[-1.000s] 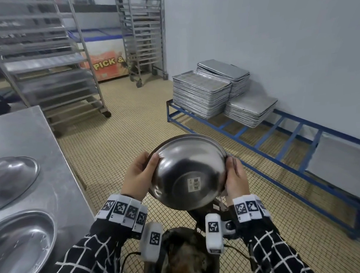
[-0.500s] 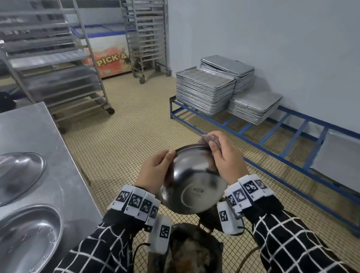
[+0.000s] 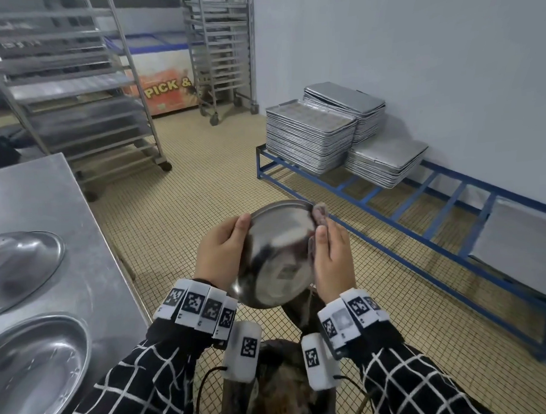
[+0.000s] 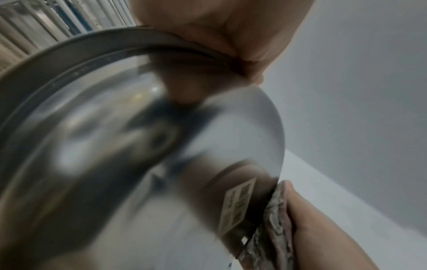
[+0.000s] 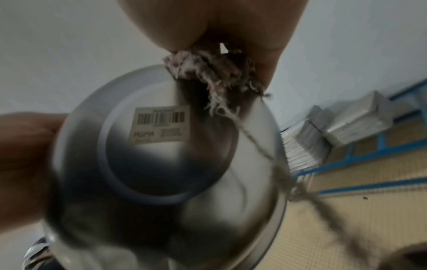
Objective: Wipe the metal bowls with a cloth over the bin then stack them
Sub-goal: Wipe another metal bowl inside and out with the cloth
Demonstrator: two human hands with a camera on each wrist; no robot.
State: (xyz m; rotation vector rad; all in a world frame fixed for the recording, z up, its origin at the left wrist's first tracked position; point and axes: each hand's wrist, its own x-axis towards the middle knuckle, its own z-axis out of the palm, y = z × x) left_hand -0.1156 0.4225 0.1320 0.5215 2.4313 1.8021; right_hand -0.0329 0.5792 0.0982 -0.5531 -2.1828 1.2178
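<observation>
I hold a metal bowl [image 3: 276,256] tilted, its barcode-labelled underside toward me, above a dark bin [image 3: 281,389]. My left hand [image 3: 220,255] grips the bowl's left rim, thumb on the outside [image 4: 208,32]. My right hand [image 3: 329,260] presses a frayed pinkish cloth [image 3: 319,213] against the bowl's right side, thumb on the outer wall. The right wrist view shows the cloth [image 5: 208,73] bunched under my fingers on the bowl's base [image 5: 161,155], with a loose thread hanging. In the left wrist view the cloth [image 4: 277,219] sits at the bowl's [image 4: 115,164] lower edge.
A steel table [image 3: 65,245] stands at my left with two more metal bowls [image 3: 20,265] [image 3: 33,370] on it. A low blue rack [image 3: 421,226] with stacks of baking trays [image 3: 309,137] runs along the right wall. Wheeled tray racks [image 3: 85,89] stand behind.
The bowl has tipped from facing me bottom-on to a steeper tilt and turned in my hands. My right hand, at first flat against the bowl's right side, came up over the rim with the cloth, then slid down the side.
</observation>
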